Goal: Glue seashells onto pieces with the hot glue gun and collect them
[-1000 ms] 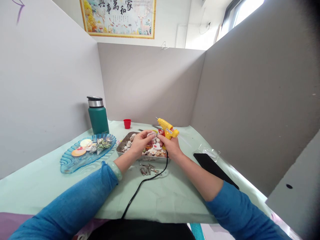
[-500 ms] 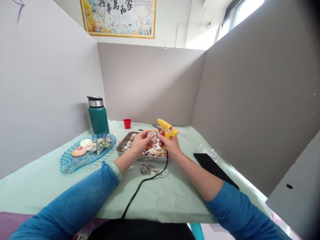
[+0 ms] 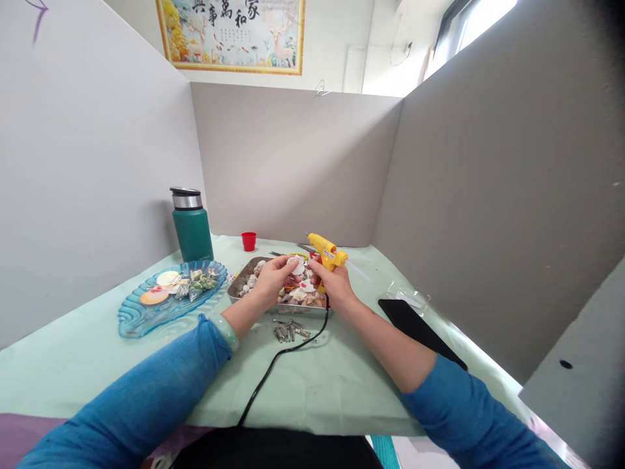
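My left hand pinches a small white shell over a metal tray of mixed shells. Right beside it, my right hand grips a yellow glue gun by its handle, nozzle pointing up and away to the left. The gun's black cord trails across the table toward me. Both hands nearly touch above the tray's right part.
A blue glass dish with shells lies at left, a green flask behind it, a small red cup further back. Metal clips lie before the tray. A black phone sits at right. Grey partitions enclose the table.
The glue gun has dipped slightly lower and the white shell in my left hand has turned a little; otherwise the hands stay in place.
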A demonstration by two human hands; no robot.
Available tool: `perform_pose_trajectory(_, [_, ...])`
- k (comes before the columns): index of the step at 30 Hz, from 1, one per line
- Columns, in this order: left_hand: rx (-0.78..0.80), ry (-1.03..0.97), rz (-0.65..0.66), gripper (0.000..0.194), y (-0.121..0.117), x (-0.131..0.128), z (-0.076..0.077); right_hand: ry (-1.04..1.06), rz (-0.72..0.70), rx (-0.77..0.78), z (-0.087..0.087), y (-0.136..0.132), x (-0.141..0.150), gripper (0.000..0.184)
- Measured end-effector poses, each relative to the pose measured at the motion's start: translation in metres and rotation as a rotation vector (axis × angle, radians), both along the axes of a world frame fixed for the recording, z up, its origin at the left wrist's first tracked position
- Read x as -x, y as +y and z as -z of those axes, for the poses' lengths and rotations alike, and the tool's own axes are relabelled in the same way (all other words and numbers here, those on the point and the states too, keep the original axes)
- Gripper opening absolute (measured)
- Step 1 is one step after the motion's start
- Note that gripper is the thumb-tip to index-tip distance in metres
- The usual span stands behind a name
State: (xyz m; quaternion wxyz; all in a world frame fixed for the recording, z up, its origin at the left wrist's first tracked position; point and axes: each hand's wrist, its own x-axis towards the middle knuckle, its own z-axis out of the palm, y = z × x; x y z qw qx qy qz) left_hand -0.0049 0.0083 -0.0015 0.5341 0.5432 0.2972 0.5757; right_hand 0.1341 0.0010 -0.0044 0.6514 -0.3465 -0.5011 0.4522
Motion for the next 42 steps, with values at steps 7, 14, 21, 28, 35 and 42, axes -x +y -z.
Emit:
perform_pose_trajectory(7, [0.026, -0.028, 0.026, 0.032, 0.0020, 0.0013, 0.0005, 0.008, -0.001, 0.006, -0.0003, -0.0002, -0.0004, 0.026])
perform_pose_trajectory(14, [0.056, -0.026, 0.011, 0.035, -0.0004, 0.0015, -0.0017, -0.010, 0.003, 0.015, 0.0002, -0.0005, -0.0004, 0.025])
perform_pose_trajectory(21, [0.041, -0.013, -0.002, 0.036, 0.0017, 0.0033, 0.0008, -0.030, -0.001, -0.003, -0.0004, -0.0016, -0.0003, 0.023])
perform_pose_trajectory(28, [0.001, 0.004, 0.009, 0.034, 0.0029, 0.0033, 0.0021, -0.059, -0.005, -0.030, 0.0010, 0.0000, -0.0003, 0.022])
perform_pose_trajectory(35, [-0.054, 0.062, 0.002, 0.030, 0.0037, 0.0029, 0.0039, -0.062, -0.017, -0.060, 0.0035, 0.0019, -0.0009, 0.022])
perform_pose_trajectory(42, [-0.060, 0.074, 0.005, 0.029, 0.0054, 0.0029, 0.0054, -0.052, -0.008, -0.034, 0.0007, -0.0007, 0.0010, 0.022])
